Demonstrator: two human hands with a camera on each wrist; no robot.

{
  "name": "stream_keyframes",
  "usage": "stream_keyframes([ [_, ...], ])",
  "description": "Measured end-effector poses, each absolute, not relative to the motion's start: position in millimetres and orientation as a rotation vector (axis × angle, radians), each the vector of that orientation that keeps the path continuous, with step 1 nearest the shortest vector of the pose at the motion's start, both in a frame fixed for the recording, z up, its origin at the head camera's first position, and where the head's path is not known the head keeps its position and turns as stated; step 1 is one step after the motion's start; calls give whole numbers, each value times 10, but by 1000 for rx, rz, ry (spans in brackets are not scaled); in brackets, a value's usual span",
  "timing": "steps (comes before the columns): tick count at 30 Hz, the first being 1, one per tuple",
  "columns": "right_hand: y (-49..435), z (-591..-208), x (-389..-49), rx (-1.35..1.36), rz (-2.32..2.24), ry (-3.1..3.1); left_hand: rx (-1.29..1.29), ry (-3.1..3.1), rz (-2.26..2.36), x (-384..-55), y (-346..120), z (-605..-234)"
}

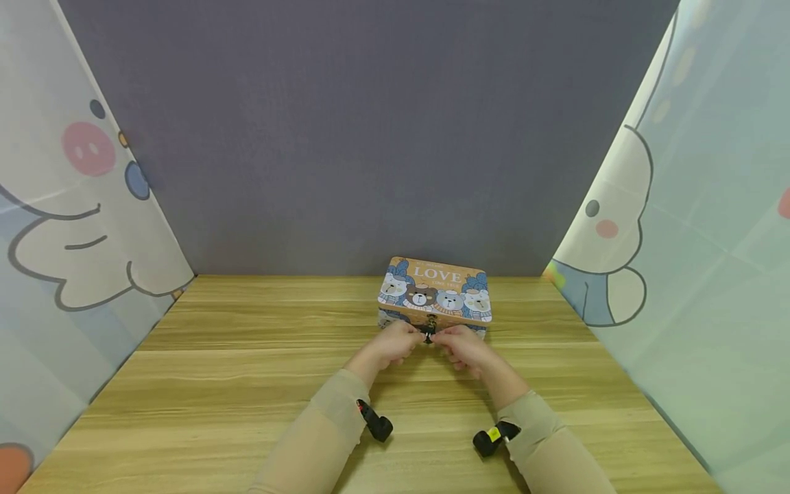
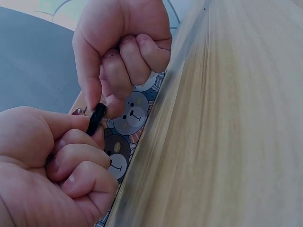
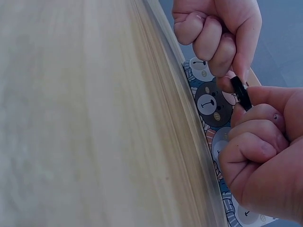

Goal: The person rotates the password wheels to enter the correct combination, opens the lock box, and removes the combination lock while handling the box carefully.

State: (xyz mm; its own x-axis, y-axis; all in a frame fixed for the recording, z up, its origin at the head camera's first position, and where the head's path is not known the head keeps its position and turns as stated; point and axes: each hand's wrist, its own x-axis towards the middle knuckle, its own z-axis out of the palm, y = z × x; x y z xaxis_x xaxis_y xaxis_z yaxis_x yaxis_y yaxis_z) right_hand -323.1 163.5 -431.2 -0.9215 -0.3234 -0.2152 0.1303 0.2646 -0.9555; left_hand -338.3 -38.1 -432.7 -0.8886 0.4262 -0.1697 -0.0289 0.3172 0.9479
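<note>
A lidded box (image 1: pixel 426 277) with bears and the word LOVE on its top stands closed near the back of the table. At its front latch (image 1: pixel 432 319) hangs a small black padlock (image 2: pixel 96 119). My left hand (image 1: pixel 395 342) pinches the padlock's left side between thumb and forefinger, the other fingers curled in. From the right, my right hand (image 1: pixel 464 348) pinches it the same way. In the right wrist view the padlock (image 3: pixel 241 93) sits between both sets of fingertips, which cover much of it.
The wooden table (image 1: pixel 259 384) stretches out around the box. A dark grey panel (image 1: pixel 370 137) rises behind it, and printed cartoon curtains (image 1: pixel 55 274) hang at both sides. Each sleeve carries a small black wrist camera (image 1: pixel 378 427).
</note>
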Motion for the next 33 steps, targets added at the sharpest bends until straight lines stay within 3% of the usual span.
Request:
stream_keyframes([
  [33, 1630, -4316, -3245, -187, -1684, 2129, 356, 2204, 1596, -3362, -390, -4327],
])
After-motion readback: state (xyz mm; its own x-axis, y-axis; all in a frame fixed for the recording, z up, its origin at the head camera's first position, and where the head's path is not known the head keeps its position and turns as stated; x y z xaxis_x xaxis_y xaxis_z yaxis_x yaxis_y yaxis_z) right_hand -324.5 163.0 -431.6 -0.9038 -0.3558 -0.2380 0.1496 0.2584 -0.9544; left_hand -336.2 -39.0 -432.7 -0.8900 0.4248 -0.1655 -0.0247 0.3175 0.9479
